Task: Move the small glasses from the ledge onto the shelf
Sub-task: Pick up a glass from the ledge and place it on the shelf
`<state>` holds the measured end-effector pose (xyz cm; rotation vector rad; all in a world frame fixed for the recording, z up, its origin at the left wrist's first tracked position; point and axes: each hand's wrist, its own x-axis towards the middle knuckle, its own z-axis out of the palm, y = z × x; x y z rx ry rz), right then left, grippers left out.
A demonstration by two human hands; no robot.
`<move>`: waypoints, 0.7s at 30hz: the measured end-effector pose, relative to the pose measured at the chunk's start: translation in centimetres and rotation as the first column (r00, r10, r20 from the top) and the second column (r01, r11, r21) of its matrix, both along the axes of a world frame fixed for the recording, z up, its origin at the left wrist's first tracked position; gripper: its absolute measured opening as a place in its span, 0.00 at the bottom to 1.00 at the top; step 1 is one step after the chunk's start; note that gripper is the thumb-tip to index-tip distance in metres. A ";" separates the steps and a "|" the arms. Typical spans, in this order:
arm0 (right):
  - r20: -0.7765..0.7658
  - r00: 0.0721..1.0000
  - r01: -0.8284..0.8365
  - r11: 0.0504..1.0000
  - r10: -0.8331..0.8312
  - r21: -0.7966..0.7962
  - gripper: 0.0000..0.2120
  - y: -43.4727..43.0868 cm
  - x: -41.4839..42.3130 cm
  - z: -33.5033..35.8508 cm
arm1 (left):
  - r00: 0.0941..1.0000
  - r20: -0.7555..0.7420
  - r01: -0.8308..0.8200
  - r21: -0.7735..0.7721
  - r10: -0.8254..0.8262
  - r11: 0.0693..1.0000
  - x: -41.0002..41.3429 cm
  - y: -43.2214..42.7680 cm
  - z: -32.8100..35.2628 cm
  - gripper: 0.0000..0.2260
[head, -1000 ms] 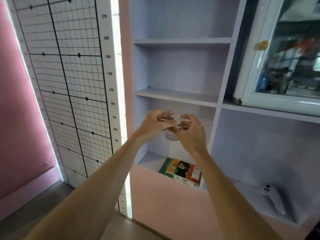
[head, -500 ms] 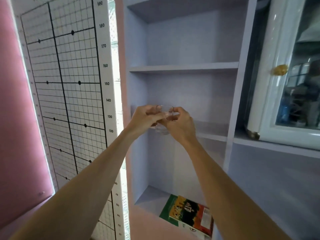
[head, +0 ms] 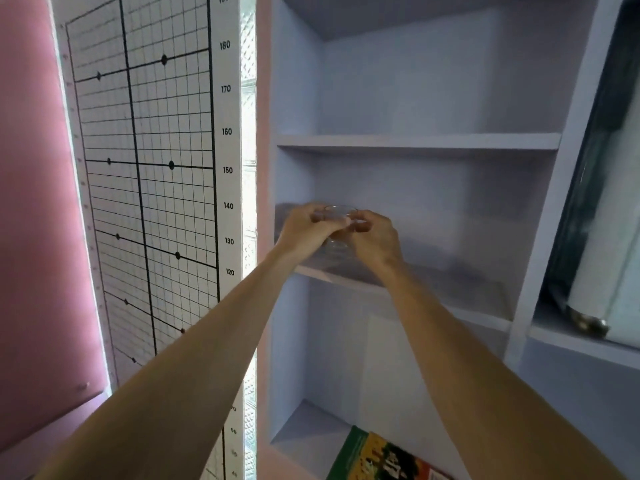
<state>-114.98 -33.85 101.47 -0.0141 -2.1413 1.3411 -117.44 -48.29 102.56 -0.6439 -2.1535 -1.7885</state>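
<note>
A small clear glass (head: 338, 227) is held between both hands, just above the left end of the middle shelf (head: 450, 299) of the pale lilac cabinet. My left hand (head: 304, 228) grips its left rim and side. My right hand (head: 375, 240) pinches its right rim. The fingers cover most of the glass, and whether its base touches the shelf board cannot be told.
A higher shelf (head: 415, 142) sits above. A green and yellow book (head: 377, 460) lies in the bottom compartment. A height chart (head: 149, 174) stands at the left beside a pink wall. A white glass-fronted cabinet door (head: 602, 216) hangs ajar at the right.
Both hands have lifted the glass from below the middle shelf up to just above it. The view has tilted upward, so the lower compartment and the white controller have left the frame.
</note>
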 end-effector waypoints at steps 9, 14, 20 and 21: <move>0.059 0.997 0.041 0.999 -0.042 0.019 0.12 -1.1 -2.8 0.5 | 0.995 0.097 0.009 -0.076 -0.002 0.997 -4.2 0.7 0.4 0.15; 0.066 0.996 0.051 0.998 -0.054 0.038 0.13 -1.4 -3.8 0.8 | 0.992 0.121 0.031 -0.058 -0.023 0.998 -5.8 1.0 0.3 0.34; 0.073 0.995 0.060 0.997 -0.063 0.038 0.15 -1.3 -5.0 0.5 | 0.985 0.149 0.096 -0.048 -0.087 0.994 -5.6 0.7 0.2 0.20; 0.076 0.995 0.055 0.998 -0.058 0.038 0.14 -1.2 -5.1 0.3 | 0.985 0.152 0.094 -0.050 -0.086 0.994 -5.6 0.7 0.2 0.19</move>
